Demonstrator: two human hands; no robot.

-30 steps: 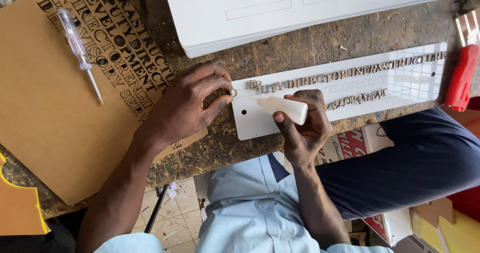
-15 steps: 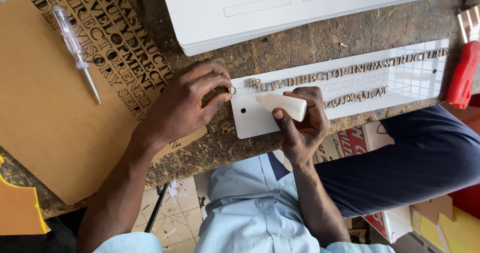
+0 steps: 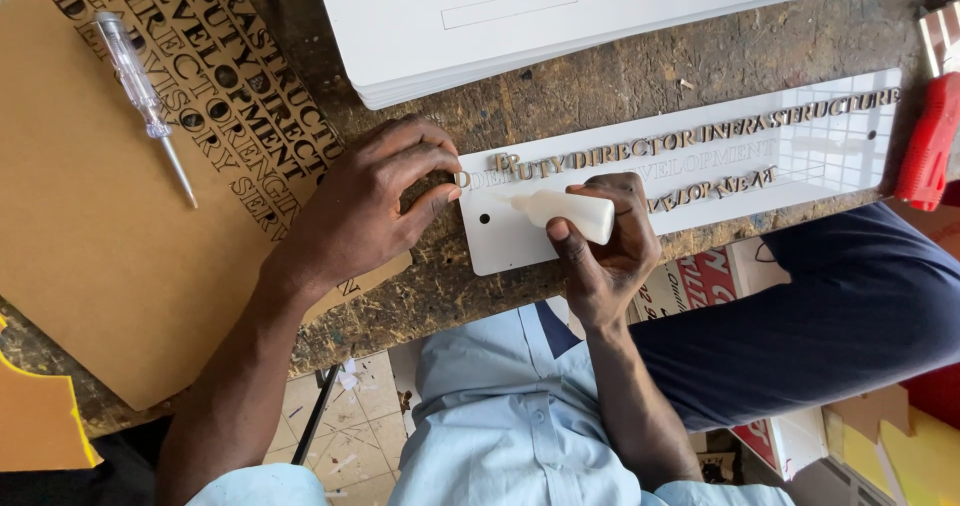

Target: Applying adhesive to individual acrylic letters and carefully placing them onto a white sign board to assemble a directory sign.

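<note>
Left hand (image 3: 375, 201) pinched 1 small cut-out letter (image 3: 462, 178) at the left end of the white sign plate (image 3: 500, 241), likely light, thin, snappable, best held by edges; right hand (image 3: 600, 256) gripped a white glue bottle (image 3: 565, 211).

A rough, worn wooden bench (image 3: 640, 76) carries everything. On it lie a brown cardboard sheet (image 3: 90, 256) with letter shapes cut out of it, a stack of white panels (image 3: 560, 16) along the far edge, and a long white plate (image 3: 810, 156) with small wooden letters stuck on in rows. A red tool (image 3: 930, 141) rests at the bench's right end
</note>
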